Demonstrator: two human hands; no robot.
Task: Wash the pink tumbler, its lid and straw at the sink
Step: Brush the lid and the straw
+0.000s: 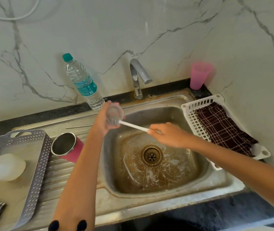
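Clear lid (114, 116) in left hand (107, 120), thin brush (133, 126) in right hand (168, 135) (pink tumbler (67, 147) aside, lying on drainboard (58, 174)).

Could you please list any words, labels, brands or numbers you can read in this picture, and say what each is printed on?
Nothing here is legible.
Water bottle: its teal label carries small print and a boxed mark, too blurred to read.
Grey basket: a faint red mark on its rim, too small to read.
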